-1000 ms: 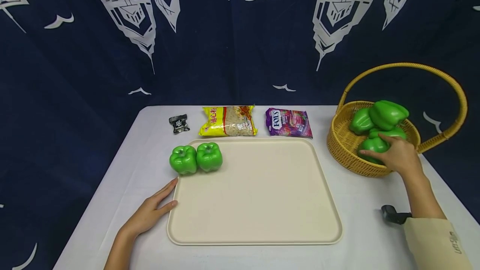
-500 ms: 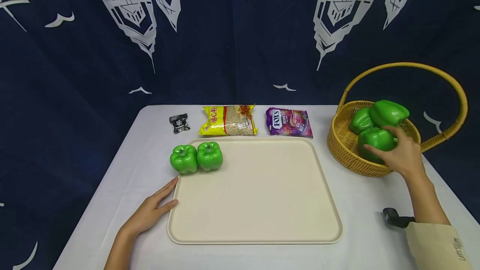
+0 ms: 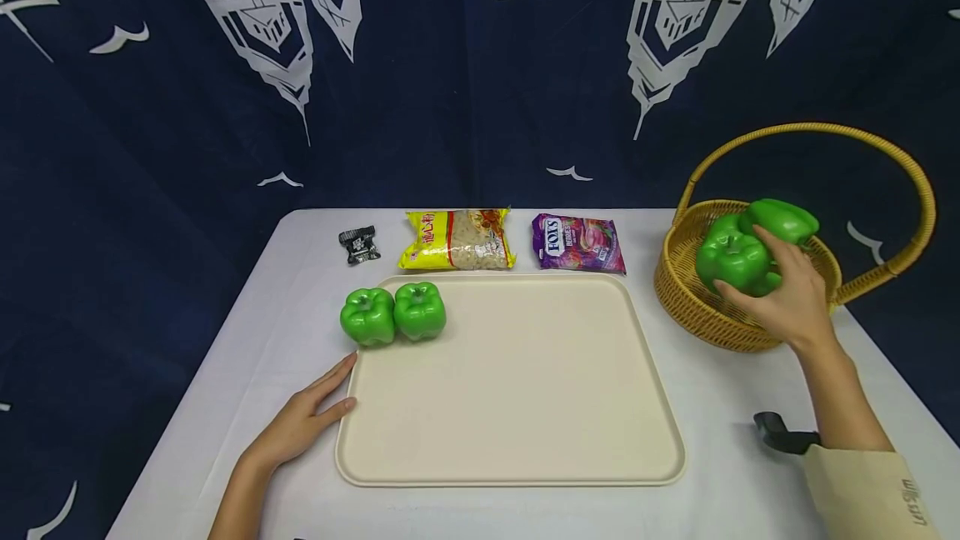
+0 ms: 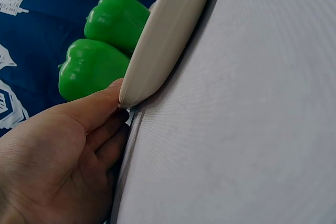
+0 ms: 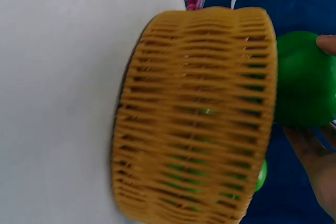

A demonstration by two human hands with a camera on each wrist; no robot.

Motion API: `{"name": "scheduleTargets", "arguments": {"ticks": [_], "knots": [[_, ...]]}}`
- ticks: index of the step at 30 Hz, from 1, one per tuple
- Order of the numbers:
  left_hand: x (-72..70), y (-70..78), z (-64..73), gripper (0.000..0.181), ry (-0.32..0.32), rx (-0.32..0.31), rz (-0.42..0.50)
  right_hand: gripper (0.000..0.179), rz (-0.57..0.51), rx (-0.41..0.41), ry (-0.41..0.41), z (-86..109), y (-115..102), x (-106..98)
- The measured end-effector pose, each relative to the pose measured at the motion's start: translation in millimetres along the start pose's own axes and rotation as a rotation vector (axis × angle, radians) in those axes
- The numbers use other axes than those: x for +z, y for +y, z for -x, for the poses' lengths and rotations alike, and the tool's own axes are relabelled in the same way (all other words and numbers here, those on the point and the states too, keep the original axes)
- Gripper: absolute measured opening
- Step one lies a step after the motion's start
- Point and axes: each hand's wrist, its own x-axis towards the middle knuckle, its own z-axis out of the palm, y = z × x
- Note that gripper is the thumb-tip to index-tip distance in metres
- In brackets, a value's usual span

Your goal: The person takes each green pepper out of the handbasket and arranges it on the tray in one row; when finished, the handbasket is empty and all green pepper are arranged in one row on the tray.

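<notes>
Basket (image 3: 696,317), woven; right hand (image 3: 797,297) grasps glossy lobed pepper (image 3: 731,261); left hand (image 3: 306,419), fingers relaxed, touches smooth tray (image 3: 517,390)

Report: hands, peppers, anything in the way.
Right hand: gripping green pepper at mouth of basket. Left hand touching tray, left edge. Two more peppers at tray's far left corner. Possible snag: basket handle near right hand.

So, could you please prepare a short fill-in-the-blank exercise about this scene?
1. The pepper in the right hand is colored ____.
2. At the far left corner of the tray sit exactly ____ peppers.
3. The yellow packet lies between a black packet and one colored ____.
Missing words: green; two; purple.
</notes>
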Motion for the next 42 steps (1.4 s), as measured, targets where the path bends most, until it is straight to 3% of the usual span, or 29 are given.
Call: {"name": "scheduleTargets", "arguments": {"ticks": [10,16,22,28,34,42], "knots": [[-1.1,4.3,-0.6,0.06,0.001,-0.012,0.04,0.081,-0.134,-0.031,-0.07,1.5,-19.5,4.9],[-0.6,3.0,-0.2,0.059,-0.003,-0.017,0.011,0.076,-0.129,-0.078,-0.049,3.7,-31.9,11.2],[0.1,2.4,0.5,0.06,-0.006,-0.024,-0.004,0.08,-0.148,-0.197,-0.04,2.9,-47.4,20.3],[0.4,3.6,0.3,0.059,0.004,-0.004,0.021,0.083,-0.185,-0.264,-0.132,-0.6,-62.2,34.3],[0.3,2.7,-0.1,0.059,0.003,-0.008,0.014,0.073,-0.206,-0.29,-0.21,-3.7,-76.8,51.4],[0.4,0.2,0.5,0.06,-0.01,-0.026,0.009,0.071,-0.187,-0.424,-0.215,-6.6,-103.0,73.5]]}}
